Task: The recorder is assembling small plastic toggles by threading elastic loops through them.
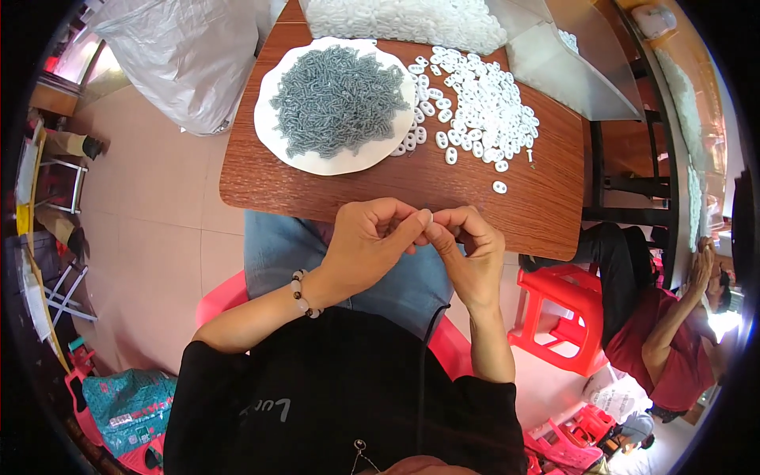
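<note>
My left hand (pixel 374 241) and my right hand (pixel 473 255) meet just off the near edge of the wooden table (pixel 340 194), fingertips pinched together. Whatever they pinch is mostly covered by the fingers; only a small pale spot shows between the tips. Beyond my left hand, a white wavy-rimmed plate (pixel 273 142) bears a heap of small grey coil-like pieces (pixel 336 99). To its right, many white oval pieces with two holes (pixel 491 111) lie spread on the tabletop. One such oval piece (pixel 499 187) lies apart, nearest my right hand.
A mass of white pieces (pixel 408 22) lines the table's far edge, beside a translucent bin (pixel 566 67). A large white plastic bag (pixel 186 63) stands at the far left. Right of the table are a red stool (pixel 562 317) and another seated person (pixel 665 348).
</note>
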{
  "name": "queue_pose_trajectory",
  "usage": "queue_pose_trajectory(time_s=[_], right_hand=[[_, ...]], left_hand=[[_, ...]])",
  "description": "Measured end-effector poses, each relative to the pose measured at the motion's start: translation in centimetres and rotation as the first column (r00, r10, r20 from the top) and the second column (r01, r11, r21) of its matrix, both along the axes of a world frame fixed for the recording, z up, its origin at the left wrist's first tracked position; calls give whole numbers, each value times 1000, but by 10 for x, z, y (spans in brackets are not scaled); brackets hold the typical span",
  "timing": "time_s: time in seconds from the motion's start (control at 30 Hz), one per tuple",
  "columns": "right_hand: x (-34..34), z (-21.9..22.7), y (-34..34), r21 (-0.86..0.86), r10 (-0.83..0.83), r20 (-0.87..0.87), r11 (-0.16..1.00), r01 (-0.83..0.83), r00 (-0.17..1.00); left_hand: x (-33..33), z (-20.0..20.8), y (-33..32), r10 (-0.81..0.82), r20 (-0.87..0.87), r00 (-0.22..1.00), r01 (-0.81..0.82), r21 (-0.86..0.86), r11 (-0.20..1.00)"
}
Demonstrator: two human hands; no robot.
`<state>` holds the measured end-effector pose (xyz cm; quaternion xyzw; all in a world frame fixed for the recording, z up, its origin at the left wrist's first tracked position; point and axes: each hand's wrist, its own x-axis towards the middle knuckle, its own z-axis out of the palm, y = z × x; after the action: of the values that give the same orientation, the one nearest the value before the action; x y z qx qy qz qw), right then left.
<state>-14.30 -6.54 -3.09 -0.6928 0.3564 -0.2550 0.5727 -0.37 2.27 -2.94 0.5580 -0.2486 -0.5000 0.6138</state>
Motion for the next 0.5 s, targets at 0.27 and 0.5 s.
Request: queue_pose_trajectory(time_s=[0.27, 0.5], right_hand=[[-10, 4, -7, 74, -69, 82, 995, 63, 994], [-17, 1, -11, 40, -69, 85, 997, 66, 994]], left_hand=[[11, 3, -9, 52, 599, 799, 3, -90, 996], [22, -17, -36, 228, 918, 325, -103, -205, 973]])
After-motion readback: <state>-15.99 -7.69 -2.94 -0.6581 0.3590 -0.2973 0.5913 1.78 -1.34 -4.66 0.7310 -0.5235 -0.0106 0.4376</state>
